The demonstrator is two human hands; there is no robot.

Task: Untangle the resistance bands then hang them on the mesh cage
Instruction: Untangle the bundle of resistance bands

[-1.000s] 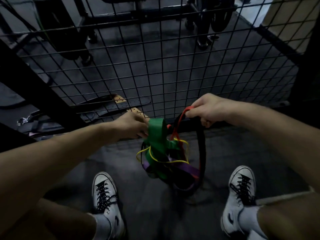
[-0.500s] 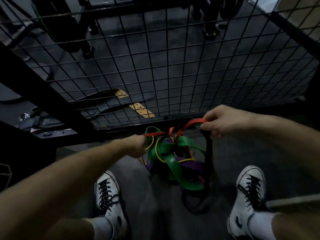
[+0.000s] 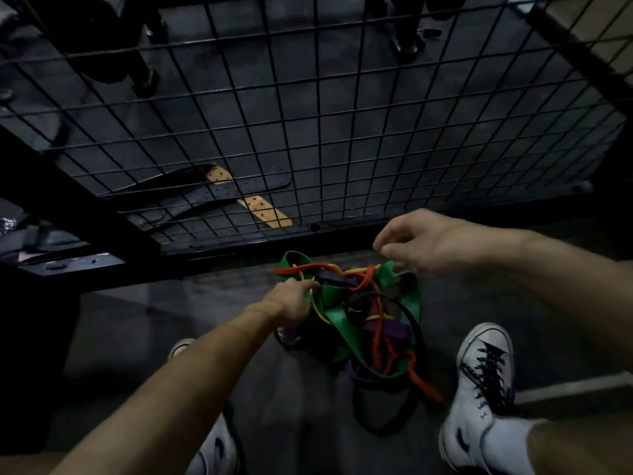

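Note:
A tangle of resistance bands [image 3: 359, 323], wide green, purple, black, thin red and thin yellow, lies on the dark floor between my two shoes. My left hand [image 3: 293, 299] reaches into the left side of the pile, its fingers closed where the yellow band [image 3: 317, 311] and green band [image 3: 337, 317] meet. My right hand [image 3: 421, 241] hovers over the pile's upper right with fingers spread and curled, its fingertips just at the raised edge of the green band. The black mesh cage [image 3: 308, 114] stands directly behind the pile.
My white shoes sit at the right [image 3: 483, 382] and lower left [image 3: 209, 450] of the pile. Behind the mesh lie dark belts and a tan perforated strap [image 3: 260, 207]. A black frame bar [image 3: 85, 214] slants down on the left. Machine legs stand farther back.
The bundle has gone from hanging between my hands to lying on the floor. My right hand let go of the red and black bands and opened. My left hand followed the pile down.

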